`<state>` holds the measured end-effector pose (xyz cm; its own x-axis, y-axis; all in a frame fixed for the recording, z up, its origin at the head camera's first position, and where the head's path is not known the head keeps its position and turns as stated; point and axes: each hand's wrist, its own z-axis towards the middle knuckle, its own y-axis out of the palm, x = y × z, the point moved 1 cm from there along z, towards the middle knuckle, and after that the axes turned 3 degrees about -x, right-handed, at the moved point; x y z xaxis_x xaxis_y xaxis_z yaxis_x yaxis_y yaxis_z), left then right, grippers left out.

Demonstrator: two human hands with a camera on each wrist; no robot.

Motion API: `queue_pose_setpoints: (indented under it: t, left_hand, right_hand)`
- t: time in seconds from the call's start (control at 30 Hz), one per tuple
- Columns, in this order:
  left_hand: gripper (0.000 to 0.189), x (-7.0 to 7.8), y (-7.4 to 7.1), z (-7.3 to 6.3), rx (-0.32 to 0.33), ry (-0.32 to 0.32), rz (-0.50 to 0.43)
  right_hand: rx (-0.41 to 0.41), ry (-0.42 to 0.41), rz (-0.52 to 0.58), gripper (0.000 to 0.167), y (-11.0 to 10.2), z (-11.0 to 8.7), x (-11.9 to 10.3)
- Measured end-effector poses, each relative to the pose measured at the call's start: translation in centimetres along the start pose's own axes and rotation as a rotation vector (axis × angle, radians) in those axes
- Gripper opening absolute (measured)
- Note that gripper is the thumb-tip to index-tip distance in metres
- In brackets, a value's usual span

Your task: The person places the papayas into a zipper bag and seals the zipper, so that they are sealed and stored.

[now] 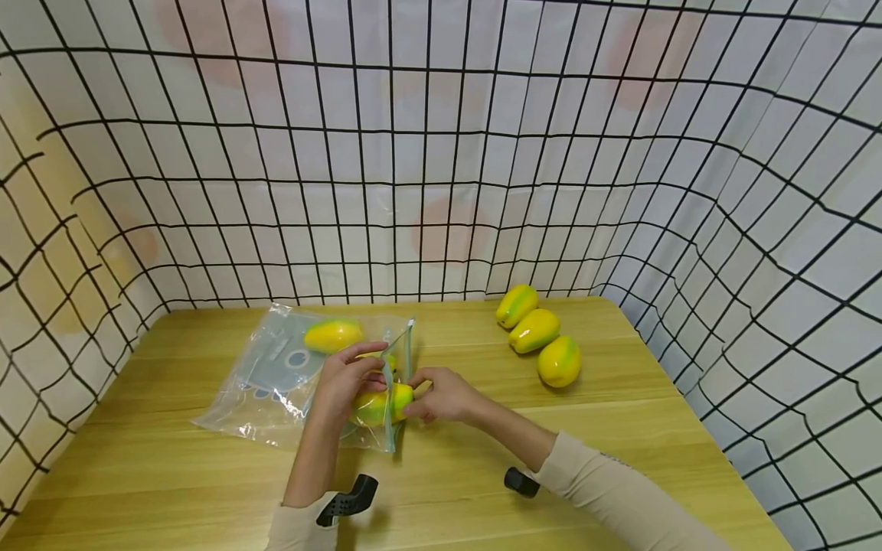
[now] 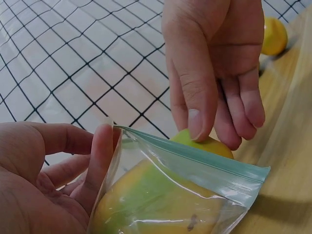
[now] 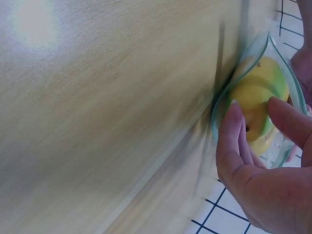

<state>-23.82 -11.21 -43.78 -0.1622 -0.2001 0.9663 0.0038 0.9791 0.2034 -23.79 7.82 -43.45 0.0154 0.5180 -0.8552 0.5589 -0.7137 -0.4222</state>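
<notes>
A clear zip bag point(image 1: 234, 409) with a pale green seal and a grey-blue printed figure lies on the table, its mouth facing right. My left hand point(image 1: 347, 379) holds the upper edge of the mouth; in the left wrist view its fingers point(image 2: 100, 161) are at the rim. A yellow-green papaya point(image 1: 372, 409) lies in the mouth, mostly inside. My right hand point(image 1: 444, 396) grips its outer end between thumb and fingers, as the right wrist view shows on the papaya point(image 3: 256, 97). Deeper in sits another papaya point(image 1: 334, 335); one more is partly hidden behind my left hand.
Three more papayas lie in a slanting row at the back right: a far one point(image 1: 517, 306), a middle one point(image 1: 534, 331) and a near one point(image 1: 560, 361). White walls with a black grid point(image 1: 441, 161) enclose the wooden table point(image 1: 468, 490) at the back and sides.
</notes>
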Motion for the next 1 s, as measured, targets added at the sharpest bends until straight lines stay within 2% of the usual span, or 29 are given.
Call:
queue_pose_setpoints:
  t: [0.3,0.57,0.83,1.0]
  left_hand:
    - [0.034,0.2,0.1,-0.1,-0.014,0.022,-0.011]
    - [0.033,0.4,0.4,-0.2,-0.018,0.048,0.021]
    - [0.033,0.7,0.5,-0.4,-0.017,0.045,0.03]
    - [0.033,0.8,0.4,-0.5,-0.013,0.042,0.015]
  right_hand:
    - [-0.018,0.002,0.123,0.041,0.4,0.0,-0.1]
    - [-0.052,0.005,0.166,0.05,0.4,-0.3,-0.3]
    - [-0.091,0.029,0.292,0.054,0.8,-0.2,-1.0]
    - [-0.088,0.032,0.314,0.053,1.2,0.0,-1.2]
